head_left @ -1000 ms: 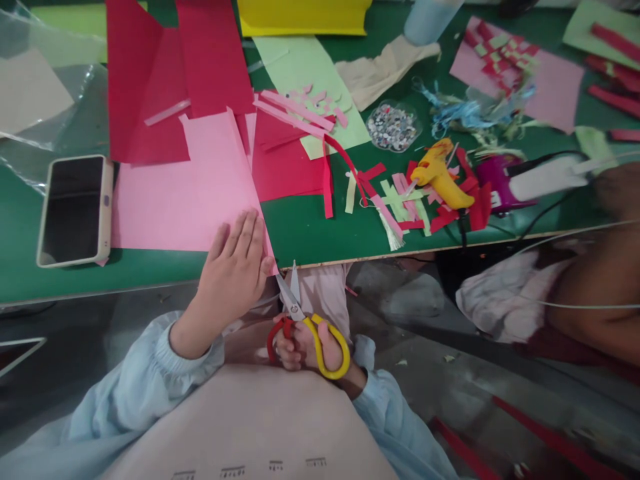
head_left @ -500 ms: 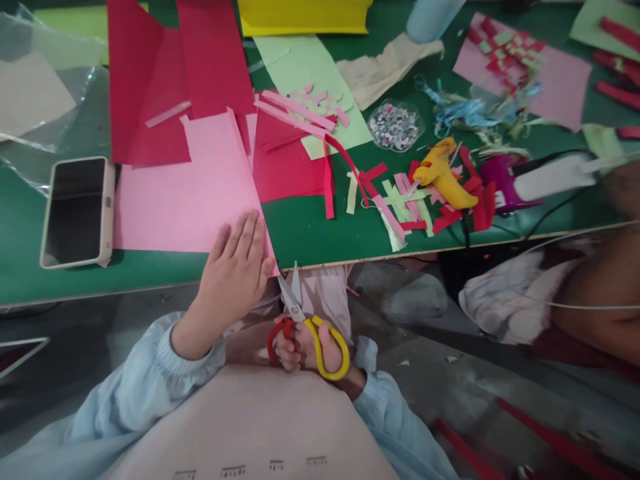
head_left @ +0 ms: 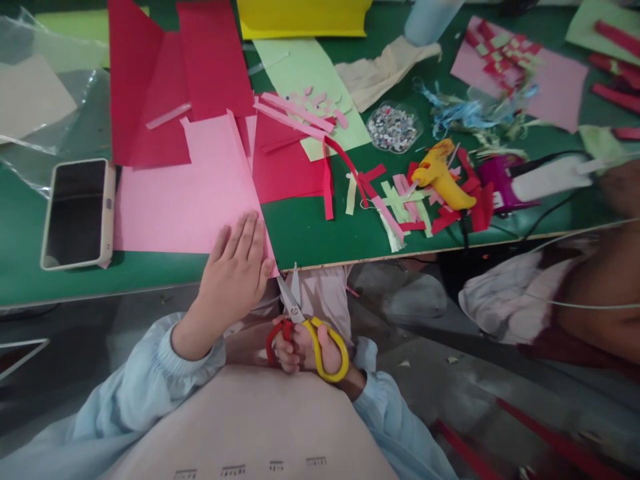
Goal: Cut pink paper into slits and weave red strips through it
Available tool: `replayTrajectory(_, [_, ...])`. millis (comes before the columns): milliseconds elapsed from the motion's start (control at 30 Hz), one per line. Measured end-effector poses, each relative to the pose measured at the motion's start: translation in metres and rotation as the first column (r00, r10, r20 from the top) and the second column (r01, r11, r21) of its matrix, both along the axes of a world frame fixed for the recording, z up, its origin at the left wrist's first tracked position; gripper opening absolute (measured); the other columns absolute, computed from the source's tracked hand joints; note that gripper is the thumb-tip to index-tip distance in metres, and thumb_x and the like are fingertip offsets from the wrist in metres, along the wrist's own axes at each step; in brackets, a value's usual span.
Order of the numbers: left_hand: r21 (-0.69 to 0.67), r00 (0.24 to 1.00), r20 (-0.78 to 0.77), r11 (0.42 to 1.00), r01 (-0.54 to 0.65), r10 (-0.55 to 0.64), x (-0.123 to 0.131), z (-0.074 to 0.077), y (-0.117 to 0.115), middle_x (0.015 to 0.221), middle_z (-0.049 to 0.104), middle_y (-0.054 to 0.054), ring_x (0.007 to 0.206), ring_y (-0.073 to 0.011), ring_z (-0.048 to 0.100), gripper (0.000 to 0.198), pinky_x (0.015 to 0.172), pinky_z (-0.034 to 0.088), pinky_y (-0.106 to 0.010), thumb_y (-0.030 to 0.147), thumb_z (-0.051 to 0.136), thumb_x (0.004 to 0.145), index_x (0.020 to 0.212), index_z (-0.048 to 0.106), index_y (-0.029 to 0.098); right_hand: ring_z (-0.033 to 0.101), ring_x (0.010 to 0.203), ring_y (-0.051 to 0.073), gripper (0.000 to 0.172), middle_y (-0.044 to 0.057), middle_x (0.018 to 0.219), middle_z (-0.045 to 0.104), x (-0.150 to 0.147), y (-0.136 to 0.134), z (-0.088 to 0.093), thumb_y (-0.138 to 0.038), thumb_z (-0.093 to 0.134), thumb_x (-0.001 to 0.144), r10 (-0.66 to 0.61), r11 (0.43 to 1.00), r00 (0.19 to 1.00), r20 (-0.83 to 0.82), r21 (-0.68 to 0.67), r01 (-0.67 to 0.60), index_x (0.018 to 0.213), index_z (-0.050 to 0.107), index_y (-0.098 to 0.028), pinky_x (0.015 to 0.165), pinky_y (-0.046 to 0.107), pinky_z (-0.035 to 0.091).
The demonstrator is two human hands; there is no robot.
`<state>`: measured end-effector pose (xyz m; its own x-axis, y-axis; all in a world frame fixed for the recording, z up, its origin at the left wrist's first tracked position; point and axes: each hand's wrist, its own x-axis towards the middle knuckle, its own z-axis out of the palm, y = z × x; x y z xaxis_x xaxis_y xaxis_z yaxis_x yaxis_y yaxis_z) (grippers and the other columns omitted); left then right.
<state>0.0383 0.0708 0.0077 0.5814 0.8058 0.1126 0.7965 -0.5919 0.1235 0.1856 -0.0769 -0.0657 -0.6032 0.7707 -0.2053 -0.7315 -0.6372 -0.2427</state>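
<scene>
At the table [head_left: 310, 233] edge, no change: left hand [head_left: 235, 280] lies flat and open on the pink paper [head_left: 185, 193]. Right hand [head_left: 306, 348] still grips the scissors [head_left: 299, 319], blades slightly apart.

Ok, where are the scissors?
Head view, lower centre: the scissors are in the right hand, just below the green table, blades pointing up toward the pink sheet under the left hand.

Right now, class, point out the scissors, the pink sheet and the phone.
scissors [head_left: 297, 312], head view, at the blade pivot
pink sheet [head_left: 185, 193], head view, on its bare middle
phone [head_left: 77, 212], head view, on its dark screen
</scene>
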Motion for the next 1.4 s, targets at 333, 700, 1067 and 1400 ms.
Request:
replayTrajectory(333, [0.016, 1.000, 0.021, 1.000, -0.007, 0.007, 0.000, -0.002, 0.000, 0.160, 0.031, -0.024, 0.151, -0.0320, 0.026, 0.062, 0.124, 0.020, -0.050, 0.032, 0.029, 0.102, 0.153, 0.029, -0.002, 0.029, 0.056, 0.008, 0.077, -0.004, 0.078, 0.039, -0.004, -0.003, -0.001, -0.082, 0.059, 0.074, -0.027, 1.000, 0.998, -0.056, -0.007, 0.026, 0.122, 0.051, -0.023, 0.050, 0.022, 0.022])
replayTrajectory(700, [0.001, 0.999, 0.035, 1.000, -0.009, 0.009, 0.000, -0.002, 0.000, 0.161, 0.030, -0.023, 0.152, -0.0312, 0.024, 0.062, 0.125, 0.018, -0.049, 0.032, 0.030, 0.102, 0.154, 0.028, -0.001, 0.028, 0.054, 0.008, 0.082, -0.004, 0.077, 0.039, -0.005, -0.001, -0.005, -0.084, 0.060, 0.070, -0.008, 1.000, 0.999, -0.050, 0.011, 0.008, 0.123, 0.048, -0.023, 0.048, 0.023, 0.023])
replayTrajectory(1067, [-0.053, 0.995, 0.098, 0.999, -0.006, 0.011, -0.004, -0.004, 0.003, 0.160, 0.031, -0.023, 0.152, -0.0304, 0.023, 0.061, 0.125, 0.017, -0.050, 0.034, 0.027, 0.102, 0.154, 0.030, 0.001, 0.030, 0.056, 0.008, 0.076, -0.004, 0.078, 0.039, 0.012, 0.001, 0.010, -0.082, 0.060, 0.074, 0.053, 0.998, 0.998, 0.047, 0.036, -0.054, 0.120, 0.052, -0.023, 0.051, 0.023, 0.024])
replayTrajectory(1400, [-0.058, 0.927, 0.312, 0.978, -0.201, 0.209, -0.019, 0.022, -0.002, 0.108, 0.072, -0.011, 0.106, -0.0257, 0.066, 0.028, 0.096, 0.050, -0.040, 0.027, 0.044, 0.094, 0.106, 0.068, 0.019, 0.030, 0.055, 0.007, 0.074, -0.004, 0.079, 0.040, 0.023, -0.001, 0.007, -0.080, 0.060, 0.075, 0.092, 0.995, 0.995, 0.045, 0.044, -0.094, 0.122, 0.052, -0.023, 0.048, 0.022, 0.023])
